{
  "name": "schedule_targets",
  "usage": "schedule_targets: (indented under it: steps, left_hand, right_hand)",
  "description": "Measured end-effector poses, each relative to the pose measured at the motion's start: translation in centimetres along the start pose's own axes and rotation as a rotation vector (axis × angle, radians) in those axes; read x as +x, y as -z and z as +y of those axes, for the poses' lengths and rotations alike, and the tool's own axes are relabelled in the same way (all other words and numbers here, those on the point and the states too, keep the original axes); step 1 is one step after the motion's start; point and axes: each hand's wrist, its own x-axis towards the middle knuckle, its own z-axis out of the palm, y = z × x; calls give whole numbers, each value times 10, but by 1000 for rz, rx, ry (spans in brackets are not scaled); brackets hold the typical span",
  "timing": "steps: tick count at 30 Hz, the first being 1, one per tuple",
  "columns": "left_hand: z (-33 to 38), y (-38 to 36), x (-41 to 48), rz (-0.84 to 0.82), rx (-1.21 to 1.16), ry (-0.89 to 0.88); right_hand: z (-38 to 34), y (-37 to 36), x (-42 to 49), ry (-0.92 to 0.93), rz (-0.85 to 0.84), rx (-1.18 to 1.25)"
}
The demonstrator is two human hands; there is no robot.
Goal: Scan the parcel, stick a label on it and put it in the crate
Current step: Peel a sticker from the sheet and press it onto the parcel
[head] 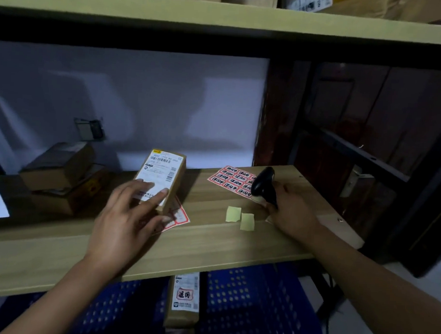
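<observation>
The left hand (126,213) lies spread over the near end of the cardboard parcel (160,182), fingertips pressing on its white shipping label (158,175), thumb along the near side; it steadies the box rather than gripping it. The right hand (289,212) is closed around the grip of a black handheld barcode scanner (263,185), whose head points left, toward the parcel.

The step in hand looks like the scan. To do it well, the left fingers should stay low on the label so that the barcode near its far end remains uncovered, and the box should be held tilted toward the scanner's window, steady, until the code reads.

The parcel is a small oblong box of plain brown card, its label smooth and likely a little glossy, so a slanted angle may help against glare. It rests on the wooden bench (211,242), partly over a red-bordered sticker sheet (179,216). Between the hands lie two pale yellow paper scraps (240,217), slightly curled. Behind the scanner lies a sheet of red stickers (232,178) printed with black characters, flat and thin. Below the bench edge sits a blue perforated plastic crate (246,299) already holding a labelled parcel (183,299)
</observation>
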Motion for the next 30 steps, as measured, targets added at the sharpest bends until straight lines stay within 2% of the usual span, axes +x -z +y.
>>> schedule_targets:
  steps: [4,10,13,15,17,19,21,24,27,30]
  left_hand:
    - [-12,7,-6,21,17,34]
    - [-24,16,-10,40,47,91]
    - [-27,19,-14,68,54,126]
    - [-31,21,-17,96,45,156]
    - [-34,22,-20,113,29,173]
    - [-36,24,-26,109,30,190]
    - [-36,28,-34,97,63,223]
    - [-31,34,-44,74,132,273]
    - [-27,41,-52,71,157,263]
    - [-25,47,-57,70,156,238]
  right_hand:
    - [1,3,-5,-16,39,12]
    - [-16,14,-11,52,176,-167]
    - [-31,13,-11,122,258,-140]
    - [-50,9,-8,212,293,-32]
    - [-83,4,-6,319,228,145]
    - [-124,-10,-3,383,50,307]
    - [-163,-28,0,392,-136,382]
    - [-201,-61,5,421,-314,428]
    - [-216,-78,4,484,-418,430]
    - [-217,-85,4,526,-416,425]
